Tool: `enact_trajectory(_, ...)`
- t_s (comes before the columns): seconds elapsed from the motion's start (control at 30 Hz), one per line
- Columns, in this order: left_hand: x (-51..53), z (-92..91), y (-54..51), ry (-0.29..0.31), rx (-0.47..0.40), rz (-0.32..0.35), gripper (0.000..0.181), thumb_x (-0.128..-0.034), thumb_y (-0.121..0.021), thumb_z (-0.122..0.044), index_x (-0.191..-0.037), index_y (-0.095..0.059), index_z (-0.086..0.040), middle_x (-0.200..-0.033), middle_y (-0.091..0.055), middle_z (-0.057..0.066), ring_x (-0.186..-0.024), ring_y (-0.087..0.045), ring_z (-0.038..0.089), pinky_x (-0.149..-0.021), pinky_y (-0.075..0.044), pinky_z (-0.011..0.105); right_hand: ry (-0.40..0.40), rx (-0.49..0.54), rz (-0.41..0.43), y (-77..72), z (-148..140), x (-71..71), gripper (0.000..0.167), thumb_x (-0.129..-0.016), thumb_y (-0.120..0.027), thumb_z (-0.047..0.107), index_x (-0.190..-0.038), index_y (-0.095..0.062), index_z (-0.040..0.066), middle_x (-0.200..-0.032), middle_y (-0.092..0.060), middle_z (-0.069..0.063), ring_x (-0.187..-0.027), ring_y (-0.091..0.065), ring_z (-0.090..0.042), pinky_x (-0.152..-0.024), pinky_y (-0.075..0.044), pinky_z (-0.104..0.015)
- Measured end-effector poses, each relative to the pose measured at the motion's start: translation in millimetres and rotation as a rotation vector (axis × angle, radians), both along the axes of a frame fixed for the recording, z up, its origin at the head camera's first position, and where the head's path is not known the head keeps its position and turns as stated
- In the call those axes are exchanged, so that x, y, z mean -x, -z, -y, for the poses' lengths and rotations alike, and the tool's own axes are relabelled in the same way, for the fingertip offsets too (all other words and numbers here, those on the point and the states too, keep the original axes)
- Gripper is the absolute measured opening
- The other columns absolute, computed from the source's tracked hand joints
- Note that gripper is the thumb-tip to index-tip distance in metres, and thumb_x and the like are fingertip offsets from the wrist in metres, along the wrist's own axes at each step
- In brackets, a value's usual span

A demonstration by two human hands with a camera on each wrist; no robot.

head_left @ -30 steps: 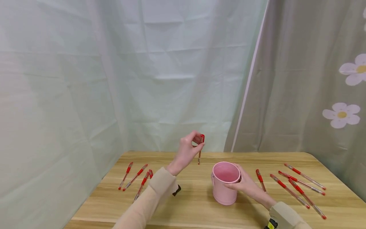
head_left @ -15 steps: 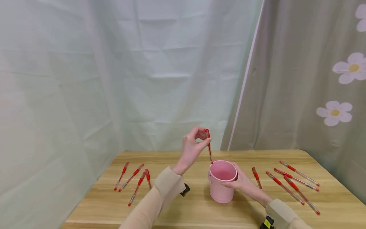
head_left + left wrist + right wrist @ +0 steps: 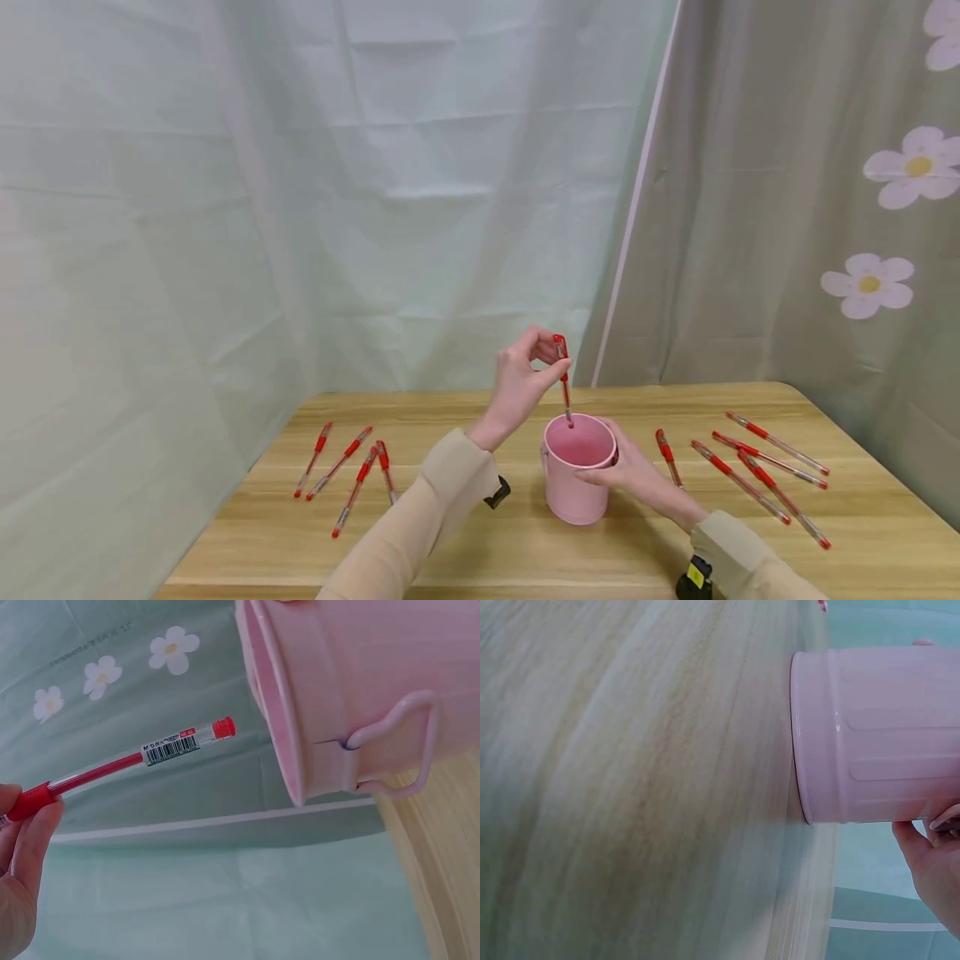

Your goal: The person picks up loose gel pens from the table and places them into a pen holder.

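Note:
In the head view a pink bucket (image 3: 576,492) stands upright on the table, and my right hand (image 3: 637,475) grips its right side near the rim. My left hand (image 3: 521,383) pinches a red pen (image 3: 566,387) by its red grip. That pen hangs nearly upright, its lower end at the bucket's mouth. In the left wrist view the pen (image 3: 112,770) points its red end toward the rim of the bucket (image 3: 322,697), with a gap between them. The right wrist view shows the bucket (image 3: 892,735) with fingers of my right hand (image 3: 934,870) against it.
Several red pens lie on the wooden table (image 3: 465,575) to the left, one of them a pen (image 3: 355,492) in front. Several more lie to the right, among them a pen (image 3: 783,498). Curtains hang behind the table, and a side handle (image 3: 405,742) sticks out from the bucket.
My left hand has carried the pen rightward, from left of the bucket to over its mouth. My right hand keeps its grip on the bucket. The head view has shifted slightly.

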State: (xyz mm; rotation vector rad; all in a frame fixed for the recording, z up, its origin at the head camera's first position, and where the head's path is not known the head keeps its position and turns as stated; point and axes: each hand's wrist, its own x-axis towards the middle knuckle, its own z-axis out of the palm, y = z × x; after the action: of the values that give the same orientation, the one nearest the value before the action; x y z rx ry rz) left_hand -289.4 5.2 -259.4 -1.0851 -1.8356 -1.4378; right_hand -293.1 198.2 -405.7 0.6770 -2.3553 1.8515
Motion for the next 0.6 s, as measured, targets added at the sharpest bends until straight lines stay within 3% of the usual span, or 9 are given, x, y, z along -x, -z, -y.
enact_trajectory(0.23, 2.3, -5.8, 9.9, -0.019, 0.033, 0.025, 0.019, -0.0750, -0.066, 0.012, -0.088, -0.052, 0.008, -0.074, -0.058, 0.018, -0.066, -0.056, 0.027, -0.057, -0.046, 0.026, 0.005, -0.020, 0.006, -8.2, 3, -7.3, 0.070, -0.074, -0.075, 0.010, -0.130, -0.033, 0.003, -0.119, -0.046, -0.016, -0.107, -0.046, -0.033, -0.086, -0.039, -0.046)
enact_trajectory(0.47, 41.7, -11.1, 51.3, -0.024, 0.060, 0.022, 0.022, -0.0756, -0.070, 0.004, -0.088, -0.053, -0.003, -0.071, -0.059, 0.003, -0.064, -0.055, 0.013, -0.057, -0.047, 0.025, 0.027, -0.046, -0.006, 0.6, 1, -1.7, 0.072, -0.072, -0.077, 0.014, -0.129, -0.035, 0.007, -0.119, -0.047, -0.012, -0.106, -0.047, -0.027, -0.085, -0.040, -0.041)
enact_trajectory(0.6, 43.5, -11.4, 57.6, -0.027, 0.072, 0.038, 0.023, -0.0760, -0.069, 0.004, -0.092, -0.054, -0.003, -0.070, -0.059, 0.003, -0.063, -0.055, 0.014, -0.057, -0.047, 0.025, 0.013, -0.038, -0.014, 0.7, 1, -2.2, 0.071, -0.073, -0.076, 0.011, -0.130, -0.034, 0.006, -0.120, -0.047, -0.014, -0.107, -0.047, -0.029, -0.085, -0.040, -0.042)
